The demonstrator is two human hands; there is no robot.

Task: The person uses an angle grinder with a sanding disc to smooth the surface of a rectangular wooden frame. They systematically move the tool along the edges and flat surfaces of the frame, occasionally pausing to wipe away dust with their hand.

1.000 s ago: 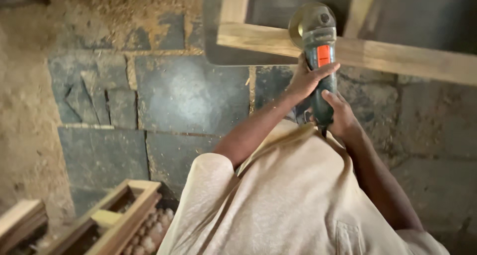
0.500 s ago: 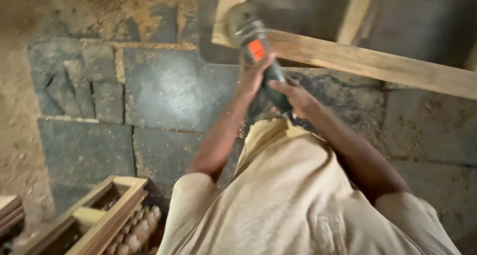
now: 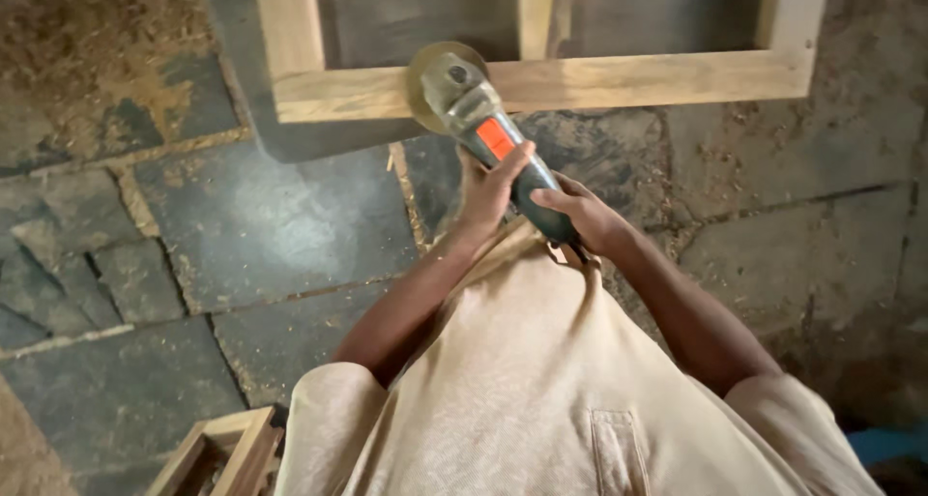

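Angle grinder gripped two-handed, disc laid on wooden frame.

Nearest: beige shirt. Left hand wrapped round the grinder's neck, right hand closed on its rear handle. Sanding of the frame's near rail apparently in hand; next pass likely calling for steady, flat travel along the grain. Beyond: dark stone floor strewn with sawdust; second small frame at lower left.

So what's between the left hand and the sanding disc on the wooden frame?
In the head view, only the grinder's own body: its grey gear head and orange patch separate the left hand from the disc on the wooden frame.
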